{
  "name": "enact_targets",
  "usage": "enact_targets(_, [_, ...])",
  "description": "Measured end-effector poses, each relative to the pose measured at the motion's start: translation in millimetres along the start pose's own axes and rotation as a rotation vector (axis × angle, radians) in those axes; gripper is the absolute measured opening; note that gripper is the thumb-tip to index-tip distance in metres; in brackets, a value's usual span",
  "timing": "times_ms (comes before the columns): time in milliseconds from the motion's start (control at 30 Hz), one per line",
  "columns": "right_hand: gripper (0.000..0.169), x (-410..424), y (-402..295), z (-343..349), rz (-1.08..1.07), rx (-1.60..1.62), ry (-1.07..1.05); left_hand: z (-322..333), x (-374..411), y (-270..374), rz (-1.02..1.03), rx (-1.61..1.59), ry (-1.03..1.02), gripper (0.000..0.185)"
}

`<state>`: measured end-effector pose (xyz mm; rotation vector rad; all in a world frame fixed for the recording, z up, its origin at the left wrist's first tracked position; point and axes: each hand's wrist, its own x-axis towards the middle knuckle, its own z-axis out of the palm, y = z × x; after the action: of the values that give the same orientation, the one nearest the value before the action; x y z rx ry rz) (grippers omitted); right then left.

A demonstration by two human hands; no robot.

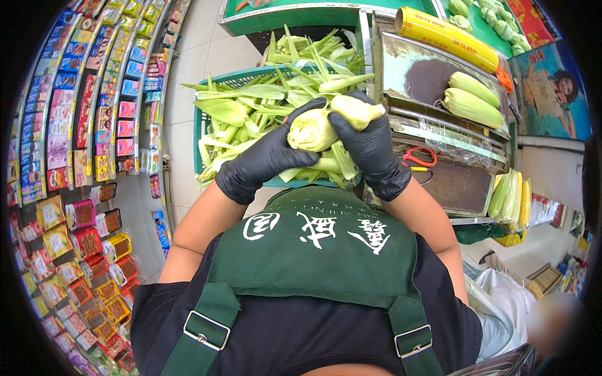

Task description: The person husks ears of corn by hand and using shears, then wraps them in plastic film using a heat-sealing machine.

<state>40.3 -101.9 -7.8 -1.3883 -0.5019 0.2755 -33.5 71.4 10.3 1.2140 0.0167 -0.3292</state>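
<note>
Both my hands wear black gloves and are raised over a green plastic basket (200, 136) heaped with green corn husks (225, 113). In my left hand (268, 157) is the thick, cut-looking end of a pale green ear of corn (310, 131), its layered husk facing me. My right hand (367, 145) is closed around a pale, knobbly piece (355, 112), which looks like the stalk end of the corn with husk; it touches or nearly touches the ear. Whether the two are still joined cannot be told.
Right of the basket, a worn metal counter (451, 188) bears two husked-on corn ears (472, 105), a yellow roll of wrap (447, 40) and red-handled scissors (420, 156). Wrapped corn (510, 197) lies at its near right. Snack shelves (73, 108) line the left. A blurred person (557, 319) is at lower right.
</note>
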Motion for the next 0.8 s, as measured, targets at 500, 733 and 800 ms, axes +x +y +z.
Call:
enact_targets(500, [0.052, 5.8, 28.6, -78.3, 0.162, -0.313, -0.187, -87.1, -61.6, -15.8, 0.311, -0.263, 0.599, 0.064])
enact_targets(733, [0.069, 11.8, 30.6, 38.1, 0.563, 0.922, -0.071, -17.2, -30.5, -6.7, 0.615, 0.700, 0.684, 0.025])
enact_targets(800, [0.066, 8.1, 37.1, 38.9, 0.594, 1.004, 0.016, -10.9, -24.5, -3.6, 0.645, 0.714, 0.745, 0.023])
